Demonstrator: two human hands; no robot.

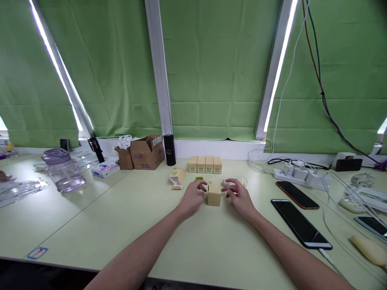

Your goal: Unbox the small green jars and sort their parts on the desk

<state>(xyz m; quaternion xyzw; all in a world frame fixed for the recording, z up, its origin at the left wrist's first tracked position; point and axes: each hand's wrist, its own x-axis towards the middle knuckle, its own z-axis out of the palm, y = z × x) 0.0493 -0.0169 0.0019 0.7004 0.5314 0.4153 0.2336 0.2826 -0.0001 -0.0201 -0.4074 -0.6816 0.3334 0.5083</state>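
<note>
Cardboard box, small, standing on the worktop between a person's two hands. Left hand: empty, fingers curved and parted from the thumb, tips just beside the box's left side. Right hand: likewise empty and loosely spread, tips just beside the right side; whether either fingertip touches cannot be told. Four similar boxes form a row behind; an opened carton lies nearer and to their left.
</note>
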